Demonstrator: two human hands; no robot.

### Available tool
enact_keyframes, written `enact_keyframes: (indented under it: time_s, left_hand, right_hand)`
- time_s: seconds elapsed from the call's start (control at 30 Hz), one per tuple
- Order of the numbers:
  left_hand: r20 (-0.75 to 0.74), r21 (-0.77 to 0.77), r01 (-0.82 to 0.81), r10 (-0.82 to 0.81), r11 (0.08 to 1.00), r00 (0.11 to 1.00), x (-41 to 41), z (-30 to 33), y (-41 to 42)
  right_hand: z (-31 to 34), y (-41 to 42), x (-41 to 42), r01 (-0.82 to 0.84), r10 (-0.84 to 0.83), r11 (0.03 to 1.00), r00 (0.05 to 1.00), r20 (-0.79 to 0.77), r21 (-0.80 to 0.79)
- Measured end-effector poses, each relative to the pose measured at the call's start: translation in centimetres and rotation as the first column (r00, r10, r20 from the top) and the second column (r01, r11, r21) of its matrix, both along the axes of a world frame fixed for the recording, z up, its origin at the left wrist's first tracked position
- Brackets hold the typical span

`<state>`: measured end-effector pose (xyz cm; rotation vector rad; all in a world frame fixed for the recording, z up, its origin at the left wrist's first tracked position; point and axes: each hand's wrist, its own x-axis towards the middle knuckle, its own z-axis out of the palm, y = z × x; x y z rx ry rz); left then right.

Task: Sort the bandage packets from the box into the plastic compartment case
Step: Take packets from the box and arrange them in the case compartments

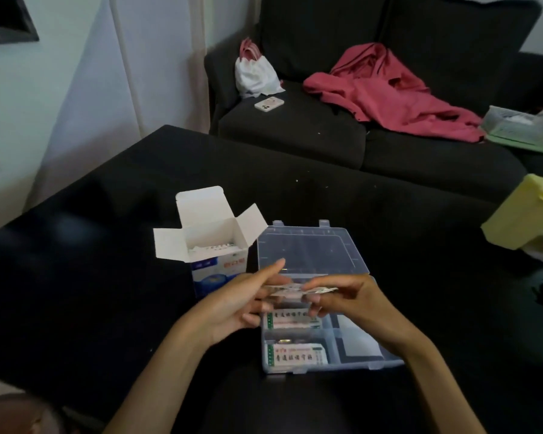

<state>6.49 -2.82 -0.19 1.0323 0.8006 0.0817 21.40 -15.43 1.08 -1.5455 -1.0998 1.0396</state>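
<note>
A white and blue cardboard box (213,261) stands open on the black table, flaps spread, with white packets showing inside. To its right lies the clear plastic compartment case (358,346), lid (311,249) folded back. Green-and-white bandage packets fill its two left compartments (295,355). Above the case's upper left compartment, my left hand (242,302) and my right hand (348,299) hold a thin stack of bandage packets (292,291) between them, each pinching one end.
The black table (107,277) spreads left and behind the box. A pale yellow box (524,214) sits at the right edge. Behind is a dark sofa (295,130) with a pink garment, a white bag and a phone.
</note>
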Motion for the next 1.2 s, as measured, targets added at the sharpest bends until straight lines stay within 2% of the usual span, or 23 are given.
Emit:
enact_keyframes:
  time_s: [0.1,0.23,0.3,0.37,0.47,0.5,0.63,0.73,0.93,1.07,1.2]
  left_hand:
    - [0.018,0.111,0.063,-0.066,0.992,0.998,0.1,0.0,-0.3]
    - [-0.057,0.322,0.029,-0.012,0.946,0.998,0.3,-0.3,-0.6]
    - [-0.016,0.498,-0.024,0.036,0.867,0.999,0.5,-0.7,-0.7]
    - [0.066,0.647,-0.118,0.098,0.753,0.993,0.7,-1.0,-0.8]
    - [0.171,0.734,-0.225,0.146,0.64,0.974,1.0,-1.2,-1.1]
    - [0.188,0.752,-0.242,0.153,0.614,0.97,1.1,-1.3,-1.2]
    - [0.224,0.768,-0.296,0.195,0.568,0.955,1.2,-1.8,-1.0]
    - [0.229,0.733,-0.312,0.212,0.605,0.95,1.4,-1.9,-0.9]
    - [0.189,0.605,-0.258,0.179,0.753,0.965,1.2,-1.9,-0.3]
    - [0.175,0.554,-0.23,0.159,0.8,0.972,1.1,-1.7,-0.3]
    - [0.17,0.529,-0.225,0.157,0.818,0.973,1.2,-1.4,-0.3]
  right_hand:
    - [-0.2,-0.2,0.5,-0.04,0.04,0.999,0.999,0.007,-0.031]
    - [-0.3,-0.4,0.9,-0.055,0.054,0.996,0.998,-0.013,-0.072]
    - [-0.5,-0.4,1.1,-0.043,0.035,0.995,0.996,-0.076,-0.094]
    - [-0.8,0.0,1.1,0.062,-0.084,0.992,0.973,-0.214,-0.107]
    - [-1.2,1.0,0.8,0.186,-0.218,0.975,0.901,-0.374,-0.121]
    - [-1.4,1.2,0.5,0.179,-0.211,0.977,0.905,-0.369,-0.119]
    - [-2.3,1.8,-1.0,0.165,-0.162,0.986,0.972,-0.173,0.006]
    - [-2.4,2.0,-1.5,0.197,-0.186,0.977,0.975,-0.124,0.086]
    - [-2.6,1.9,-1.3,0.226,-0.216,0.971,0.968,-0.125,0.073]
    - [-2.7,1.7,-0.8,0.28,-0.268,0.959,0.949,-0.168,0.053]
    - [-2.5,1.6,-0.2,0.237,-0.229,0.971,0.959,-0.169,0.031]
